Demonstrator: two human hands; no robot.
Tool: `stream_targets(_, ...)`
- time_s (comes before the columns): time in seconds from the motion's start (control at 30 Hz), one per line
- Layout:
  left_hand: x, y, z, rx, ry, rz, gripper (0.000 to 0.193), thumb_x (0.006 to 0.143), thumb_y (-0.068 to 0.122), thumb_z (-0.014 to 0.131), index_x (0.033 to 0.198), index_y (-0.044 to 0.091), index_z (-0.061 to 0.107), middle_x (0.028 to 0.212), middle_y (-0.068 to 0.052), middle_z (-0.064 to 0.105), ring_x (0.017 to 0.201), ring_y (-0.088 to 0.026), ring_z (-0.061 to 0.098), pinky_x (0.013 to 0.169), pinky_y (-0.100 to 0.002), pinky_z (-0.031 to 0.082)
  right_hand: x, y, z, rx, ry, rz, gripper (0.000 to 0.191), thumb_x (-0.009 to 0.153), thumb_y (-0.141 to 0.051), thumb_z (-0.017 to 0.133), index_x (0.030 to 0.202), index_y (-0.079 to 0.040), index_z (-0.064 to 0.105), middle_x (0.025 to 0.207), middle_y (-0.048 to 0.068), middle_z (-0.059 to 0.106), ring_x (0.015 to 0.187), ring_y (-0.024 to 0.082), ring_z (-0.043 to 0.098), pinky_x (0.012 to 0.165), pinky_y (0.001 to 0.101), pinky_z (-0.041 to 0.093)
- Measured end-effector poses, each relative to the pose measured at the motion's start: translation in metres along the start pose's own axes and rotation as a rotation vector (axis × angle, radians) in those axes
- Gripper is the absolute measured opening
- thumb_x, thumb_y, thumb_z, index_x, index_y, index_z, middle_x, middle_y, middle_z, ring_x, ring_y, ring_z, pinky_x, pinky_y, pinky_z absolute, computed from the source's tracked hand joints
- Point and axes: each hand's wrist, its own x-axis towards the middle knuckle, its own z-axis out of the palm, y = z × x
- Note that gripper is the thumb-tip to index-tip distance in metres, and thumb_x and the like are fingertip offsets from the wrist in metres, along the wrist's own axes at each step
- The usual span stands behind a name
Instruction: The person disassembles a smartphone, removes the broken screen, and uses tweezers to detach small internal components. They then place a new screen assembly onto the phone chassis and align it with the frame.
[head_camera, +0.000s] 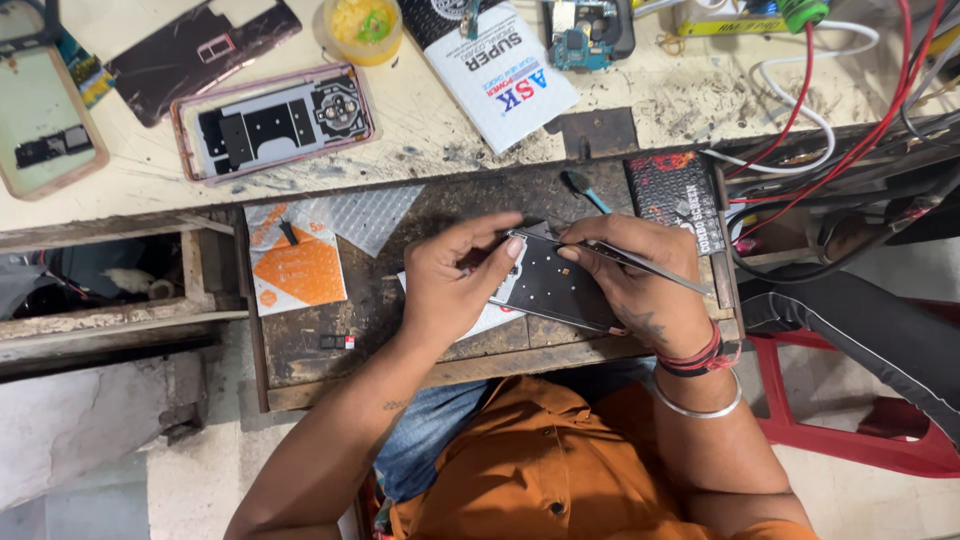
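The left hand (450, 285) pinches the left edge of an opened phone (555, 285), thumb and fingers closed on its thin metal frame; the phone's dark, flat inner plate lies face up on the worn wooden pull-out surface (400, 320), partly over a white sheet. The right hand (640, 285) grips slim steel tweezers (650, 262), fingers closed around them, the tips meeting the phone's upper edge near the left thumb. A red band and a metal bangle circle the right wrist.

Just left of the hands lie an orange-and-white card packet (297, 268) and a piece of clear bubble wrap (375, 215); a tiny black chip (337, 342) sits near the front edge. A teal-handled brush (585, 190) and a dark printed packet (678, 198) lie behind the right hand. On the scuffed, pale upper bench (420, 120) rest a pink-framed phone shell (275, 122), a dark back cover (200, 55), a yellow pot (362, 25) and a white booklet (500, 70). Red and white cables (810, 110) crowd the right side, leaving little room there.
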Motion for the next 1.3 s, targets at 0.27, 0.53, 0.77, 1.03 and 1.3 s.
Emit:
stream_targets(0.27,0.000,0.009,-0.002,0.254,0.054,0.163,0.011,0.095,0.013,0.079,0.103,0.005,0.079,0.090,-0.006,0.079,0.076,-0.009,0.075,0.066,-0.024,0.056,0.000,-0.003,-0.006,-0.049,-0.093,-0.064,0.016,0.085,-0.008,0.083,0.099,-0.006,0.073,0.095,0.010,0.077,0.087,0.024,0.078,0.073,0.0312,0.060)
stream_targets(0.53,0.000,-0.003,-0.006,0.080,0.131,0.123,0.012,0.097,0.014,0.077,0.102,0.004,0.078,0.094,-0.006,0.079,0.084,-0.011,0.074,0.075,-0.025,0.059,-0.002,0.000,-0.007,-0.054,-0.130,-0.075,0.017,0.084,-0.008,0.082,0.099,-0.006,0.074,0.092,0.010,0.076,0.083,0.025,0.077,0.070,0.0316,0.058)
stream_targets(0.77,0.003,-0.009,-0.010,0.202,0.081,-0.040,0.022,0.105,0.027,0.068,0.099,0.007,0.076,0.080,-0.001,0.077,0.071,-0.008,0.071,0.065,-0.026,0.056,-0.001,0.003,-0.014,-0.052,-0.093,-0.078,0.016,0.086,-0.005,0.082,0.099,-0.006,0.073,0.096,0.009,0.077,0.088,0.023,0.078,0.076,0.0308,0.060)
stream_targets(1.03,0.003,-0.005,-0.006,-0.127,-0.512,-0.264,0.035,0.099,0.033,0.067,0.117,0.002,0.070,0.082,-0.004,0.075,0.068,-0.008,0.072,0.055,-0.025,0.061,0.003,0.001,-0.021,-0.036,-0.126,-0.092,0.017,0.085,-0.004,0.082,0.100,-0.005,0.074,0.097,0.009,0.078,0.089,0.023,0.077,0.077,0.0312,0.060)
stream_targets(1.3,0.005,-0.003,-0.004,-0.147,-0.493,-0.361,0.035,0.101,0.026,0.063,0.121,-0.003,0.068,0.079,-0.005,0.075,0.065,-0.010,0.074,0.057,-0.026,0.062,0.004,0.004,-0.014,0.169,-0.033,-0.125,0.013,0.092,-0.003,0.079,0.102,-0.001,0.072,0.103,0.012,0.076,0.101,0.027,0.077,0.092,0.0351,0.060)
